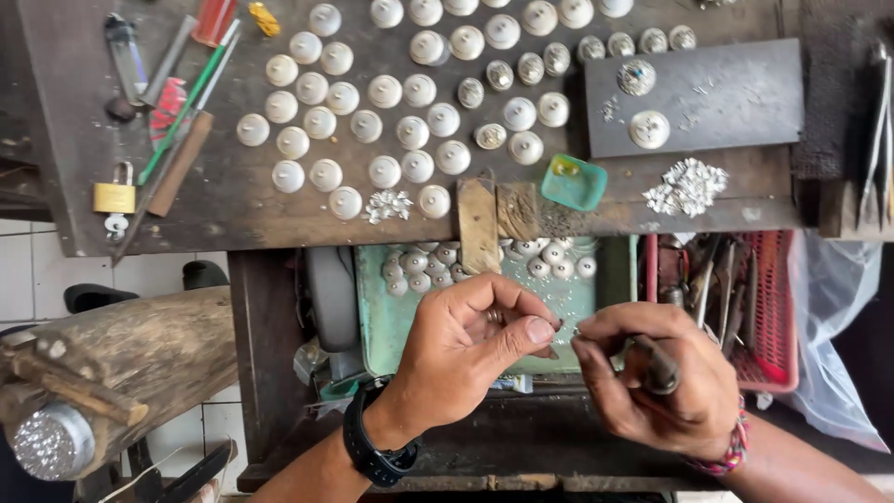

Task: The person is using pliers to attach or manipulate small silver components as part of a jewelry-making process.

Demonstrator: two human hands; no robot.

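- While the head view looks straight down, left hand [475, 340] sits low centre, thumb and forefinger pinched shut on a tiny dark piece [557, 325]; too small to tell what it is. Black wristwatch [372, 447] on that wrist.
- Right hand [652, 373] just beside it, fingertips nearly touching the left thumb tip, fist closed round a dark tool handle [656, 363]. Tool tip hidden between the fingers. Beaded bracelet [736, 447] on the right wrist.
- Tiny piece held between both hands, above the green tray [382, 317] under the bench edge; tray holds more small domed silver pieces [549, 261].
- Wooden bench pin [478, 224] juts from the dark workbench [233, 200] edge, just above the hands.
- Many round white-silver domes [372, 121] spread over the bench top, some with patterned faces [491, 136].
- Dark slab [726, 98] upper right carries two ornate round pieces [649, 129]; pile of silver scraps [687, 186] just below it.
- Small teal dish [573, 182] near the pin; smaller scrap pile [387, 205] left of it.
- Brass padlock [115, 196] with key, files and a green-handled tool [182, 116] at bench left.
- Red basket [768, 307] with metal tools to the right of the hands; clear plastic bag [838, 326] beside it.
- Log block [121, 363] lower left.
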